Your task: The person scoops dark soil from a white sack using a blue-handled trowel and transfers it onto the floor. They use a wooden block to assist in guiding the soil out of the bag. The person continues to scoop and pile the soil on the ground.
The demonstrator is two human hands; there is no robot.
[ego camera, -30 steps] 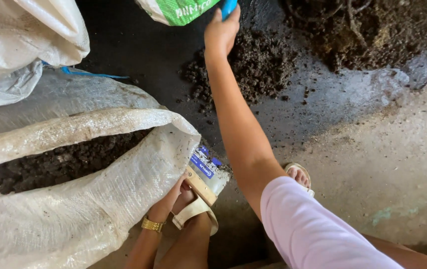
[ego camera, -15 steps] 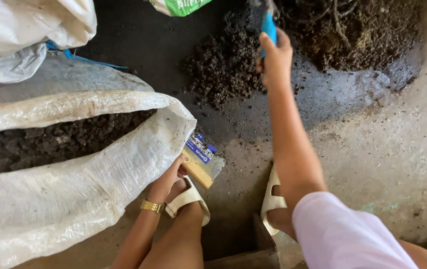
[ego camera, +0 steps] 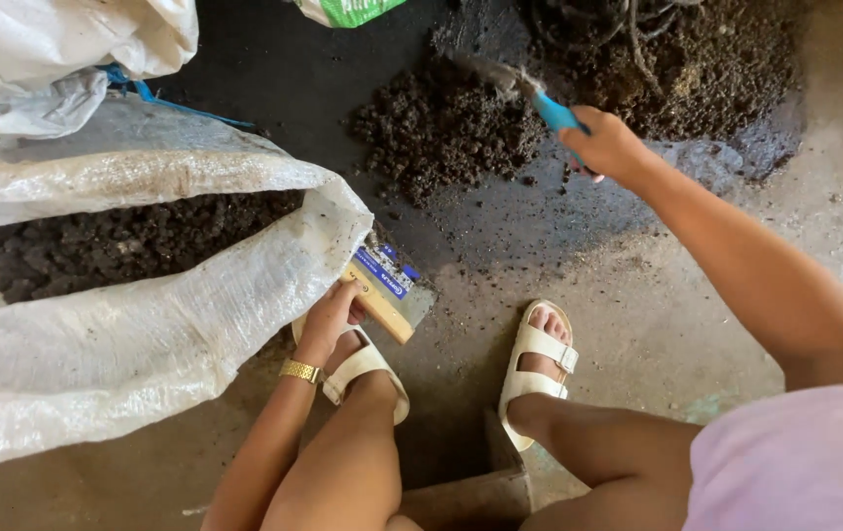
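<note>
Our right hand (ego camera: 610,147) gripped the blue-handled trowel (ego camera: 529,90), its blade pointing up-left into the loose soil pile (ego camera: 441,133); our left hand (ego camera: 328,317), farther off, clasped the wide scraper (ego camera: 390,290) beside the sack (ego camera: 146,324).

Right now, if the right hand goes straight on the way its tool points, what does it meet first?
Probably the small soil pile: the right hand aims its blue-handled trowel up-left, and the blade already seems to reach the pile's edge, though depth is unclear.
</note>
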